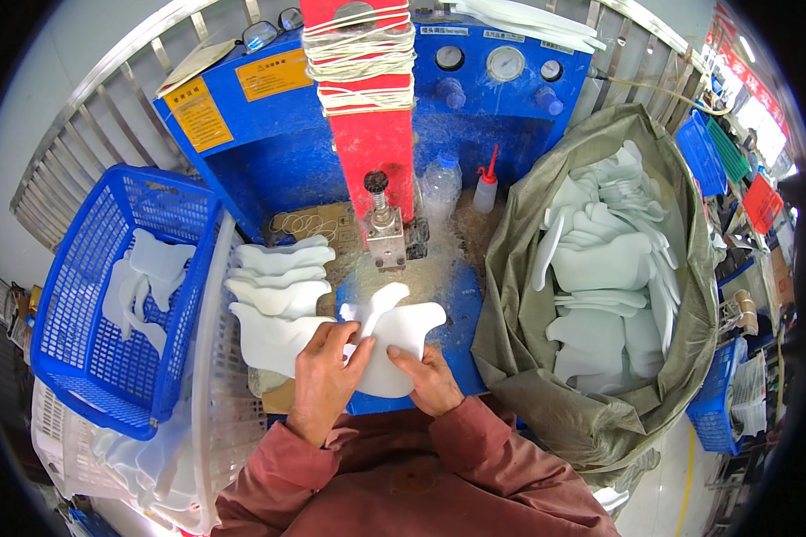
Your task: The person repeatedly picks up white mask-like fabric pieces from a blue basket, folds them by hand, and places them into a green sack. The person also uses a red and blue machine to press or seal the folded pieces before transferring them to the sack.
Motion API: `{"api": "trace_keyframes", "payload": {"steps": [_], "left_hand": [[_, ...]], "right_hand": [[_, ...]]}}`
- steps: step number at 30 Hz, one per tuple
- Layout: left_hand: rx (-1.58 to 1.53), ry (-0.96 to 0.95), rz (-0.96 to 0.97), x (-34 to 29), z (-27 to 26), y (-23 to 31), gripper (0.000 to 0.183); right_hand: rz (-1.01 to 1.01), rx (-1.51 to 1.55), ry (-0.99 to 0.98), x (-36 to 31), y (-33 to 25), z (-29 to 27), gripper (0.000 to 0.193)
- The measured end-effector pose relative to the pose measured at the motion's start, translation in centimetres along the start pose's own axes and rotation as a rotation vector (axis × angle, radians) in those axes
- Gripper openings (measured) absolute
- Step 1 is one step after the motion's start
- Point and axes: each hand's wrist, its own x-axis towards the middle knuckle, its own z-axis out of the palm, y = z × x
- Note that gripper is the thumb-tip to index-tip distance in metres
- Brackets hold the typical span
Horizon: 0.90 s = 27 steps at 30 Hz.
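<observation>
Presently holding up a flat white piece [405, 345] over the blue tabletop [464, 327], on the near side of the metal head [388, 243] of a red column [358, 148]. Gripping it at the lower right with the right hand [434, 380], with the thumb on the upward face and the fingers mostly hidden behind. Pinching a narrow white strip [381, 307] in the left hand [325, 371], between thumb and fingers, beside the piece's left edge; cannot tell whether joined to it or loose. Likely to handle as light, fairly soft and springy, rather than slippery; perhaps easy to crease or tear where narrow. Best taken by the broad body, with thumb and fingers spread flat, not by the protruding upper corner. Similar in outline to the overlapping white pieces [282, 300] at left and those heaped in the olive sack [515, 362] at right.
</observation>
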Motion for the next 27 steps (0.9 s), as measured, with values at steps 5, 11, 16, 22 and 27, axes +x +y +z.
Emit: {"api": "trace_keyframes", "payload": {"steps": [5, 11, 16, 22, 27], "left_hand": [[-0.252, 0.057, -0.156, -0.6, 0.8, -0.2, 0.02], [-0.6, 0.114, -0.361, -0.8, 2.0, -0.5, 0.018], [-0.688, 0.107, -0.381, -0.6, 2.6, -0.2, 0.018], [-0.808, 0.083, -0.379, 0.6, 2.9, -0.2, 0.02], [-0.86, 0.105, -0.339, 1.7, 2.9, 0.4, 0.019]], "right_hand": [[0.05, 0.147, 0.035, 0.3, -0.3, -0.5, 0.04], [-0.138, 0.362, -0.229, -0.3, -1.3, -0.5, 0.043], [-0.175, 0.102, -0.079, -0.2, -1.1, -0.7, 0.04], [-0.358, -0.335, 0.011, 1.1, -1.0, -2.3, 0.029], [-0.396, -0.378, -0.048, 2.4, -2.4, -3.1, 0.03]]}}
